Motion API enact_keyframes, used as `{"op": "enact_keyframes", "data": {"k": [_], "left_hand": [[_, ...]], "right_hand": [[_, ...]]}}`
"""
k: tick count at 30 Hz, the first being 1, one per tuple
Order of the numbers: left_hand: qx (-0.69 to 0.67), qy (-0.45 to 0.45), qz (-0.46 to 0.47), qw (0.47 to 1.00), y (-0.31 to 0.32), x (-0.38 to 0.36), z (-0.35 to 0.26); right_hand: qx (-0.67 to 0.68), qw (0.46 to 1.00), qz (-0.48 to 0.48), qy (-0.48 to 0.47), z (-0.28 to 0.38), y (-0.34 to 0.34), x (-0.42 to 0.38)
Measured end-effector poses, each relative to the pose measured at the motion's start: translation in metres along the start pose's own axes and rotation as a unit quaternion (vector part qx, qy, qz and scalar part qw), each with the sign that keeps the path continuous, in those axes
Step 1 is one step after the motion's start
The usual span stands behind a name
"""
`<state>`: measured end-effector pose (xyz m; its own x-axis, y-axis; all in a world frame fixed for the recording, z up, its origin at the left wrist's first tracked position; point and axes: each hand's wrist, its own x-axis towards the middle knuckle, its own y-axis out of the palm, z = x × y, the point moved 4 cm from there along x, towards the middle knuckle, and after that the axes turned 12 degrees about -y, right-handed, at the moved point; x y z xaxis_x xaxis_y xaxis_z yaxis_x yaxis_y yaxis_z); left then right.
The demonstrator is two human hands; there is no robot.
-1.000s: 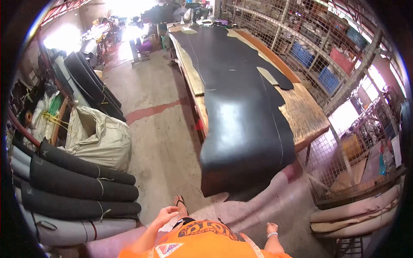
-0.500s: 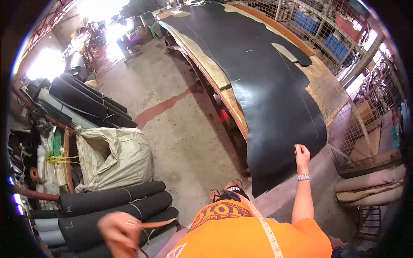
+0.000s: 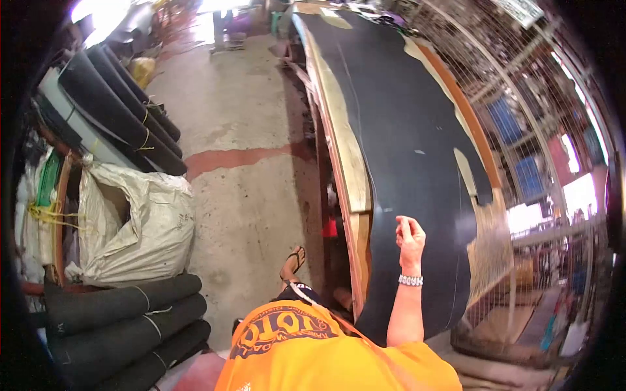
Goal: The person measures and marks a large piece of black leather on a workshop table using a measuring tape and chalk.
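My right hand (image 3: 409, 241), a metal watch on its wrist, is above the near part of a big black leather hide (image 3: 417, 189). Its fingers are curled together in a pinch; whatever is between them, if anything, is too small to make out. Thin pale lines and short marks run over the hide, which lies along a long wooden table (image 3: 355, 186) and drapes down at the near end. Only a blurred part of my left arm (image 3: 199, 375) shows at the bottom edge; the left hand is out of view. A tape measure (image 3: 300, 292) hangs down my front.
Dark rolls of material (image 3: 130, 300) are stacked at the lower left, below a white woven sack (image 3: 140, 218). More black rolls (image 3: 107, 98) lean farther back. Concrete floor (image 3: 241, 195) runs along the table's left side. A wire mesh partition (image 3: 521, 124) with blue crates (image 3: 503, 120) stands at right.
The view has turned and moved forward along the table. My right hand is now over the hide rather than by its near right edge. The left hand, with a brown strip-like thing, has left view.
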<state>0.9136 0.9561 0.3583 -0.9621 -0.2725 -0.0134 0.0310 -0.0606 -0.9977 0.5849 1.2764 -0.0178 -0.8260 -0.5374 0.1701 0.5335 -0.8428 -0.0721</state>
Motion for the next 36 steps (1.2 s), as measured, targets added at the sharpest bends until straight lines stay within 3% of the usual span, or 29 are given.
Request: {"op": "enact_keyframes", "data": {"k": [6, 8, 10, 12, 14, 15, 19, 22, 23, 24, 26, 28, 31, 33, 36], "left_hand": [[0.029, 0.041, -0.019, 0.999, -0.031, 0.169, 0.035], [-0.006, 0.028, -0.007, 1.000, -0.027, 0.204, 0.057], [-0.082, -0.004, 0.026, 0.996, -0.005, 0.230, 0.087], [-0.240, -0.072, 0.094, 0.963, 0.055, 0.234, 0.120], [-0.398, -0.128, 0.174, 0.891, 0.150, 0.224, 0.136], [-0.409, -0.090, 0.185, 0.889, 0.201, 0.225, 0.143], [-0.581, -0.017, 0.265, 0.769, 0.345, 0.233, 0.121], [-0.679, -0.012, 0.315, 0.663, 0.392, 0.265, 0.122], [-0.689, -0.029, 0.309, 0.655, 0.403, 0.277, 0.129], [-0.698, -0.048, 0.297, 0.650, 0.407, 0.290, 0.143], [-0.633, -0.049, 0.236, 0.736, 0.394, 0.310, 0.188], [-0.642, -0.050, 0.262, 0.719, 0.385, 0.329, 0.239], [-0.589, -0.061, 0.314, 0.742, 0.363, 0.358, 0.308], [-0.567, -0.026, 0.313, 0.762, 0.350, 0.381, 0.340], [-0.540, 0.017, 0.308, 0.783, 0.348, 0.419, 0.378]], "right_hand": [[0.071, 0.992, 0.089, -0.055, 0.038, 0.097, 0.148], [0.081, 0.989, 0.089, -0.091, 0.039, 0.119, 0.181], [0.071, 0.990, 0.104, -0.067, 0.043, 0.141, 0.197], [0.044, 0.991, 0.113, -0.063, 0.019, 0.158, 0.208], [0.039, 0.990, 0.123, -0.057, 0.001, 0.180, 0.208], [0.003, 0.988, 0.157, -0.015, -0.006, 0.189, 0.206], [0.024, 0.978, 0.202, 0.049, -0.053, 0.258, 0.196], [0.052, 0.971, 0.231, 0.038, -0.051, 0.323, 0.208], [0.056, 0.968, 0.234, 0.066, -0.046, 0.342, 0.216], [0.063, 0.964, 0.243, 0.088, -0.039, 0.364, 0.228], [0.036, 0.959, 0.264, 0.101, -0.039, 0.400, 0.255], [0.088, 0.946, 0.298, 0.089, -0.028, 0.436, 0.289], [0.002, 0.921, 0.387, 0.036, 0.016, 0.474, 0.342], [-0.090, 0.875, 0.476, 0.001, 0.019, 0.490, 0.374], [0.008, 0.889, 0.458, 0.000, 0.024, 0.508, 0.412]]}}
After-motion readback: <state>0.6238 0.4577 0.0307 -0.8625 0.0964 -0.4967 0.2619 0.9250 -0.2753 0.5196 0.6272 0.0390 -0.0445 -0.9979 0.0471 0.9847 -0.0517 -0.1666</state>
